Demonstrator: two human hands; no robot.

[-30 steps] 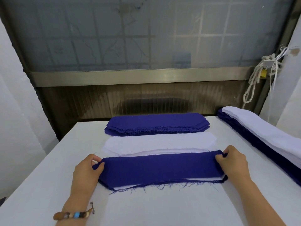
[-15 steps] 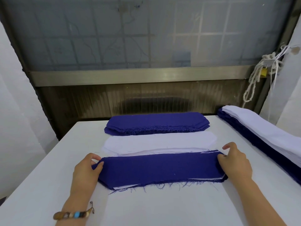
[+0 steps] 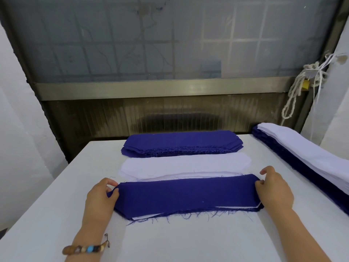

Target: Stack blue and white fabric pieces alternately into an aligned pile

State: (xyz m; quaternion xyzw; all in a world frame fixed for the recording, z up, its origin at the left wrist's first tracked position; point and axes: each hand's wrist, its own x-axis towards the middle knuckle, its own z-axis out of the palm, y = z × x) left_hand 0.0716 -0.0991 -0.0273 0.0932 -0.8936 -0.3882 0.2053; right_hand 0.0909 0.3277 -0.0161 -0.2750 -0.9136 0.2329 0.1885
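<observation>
**At the white desk: squaring a blue layer**

The desk [image 3: 188, 242] under a frosted window carries a long blue-and-white stack [image 3: 302, 154] along its right edge. At the back lies a blue supply stack [image 3: 181, 141], with a white supply stack [image 3: 185, 163] just in front. Nearest, the top blue piece [image 3: 187, 195] covers the working pile. The left hand [image 3: 100, 201] and right hand [image 3: 273, 190] each pinch one end, grip closed. This looks like the aligning step, since white peeks out at the front edge. Next, probably, a white piece laid square.
</observation>
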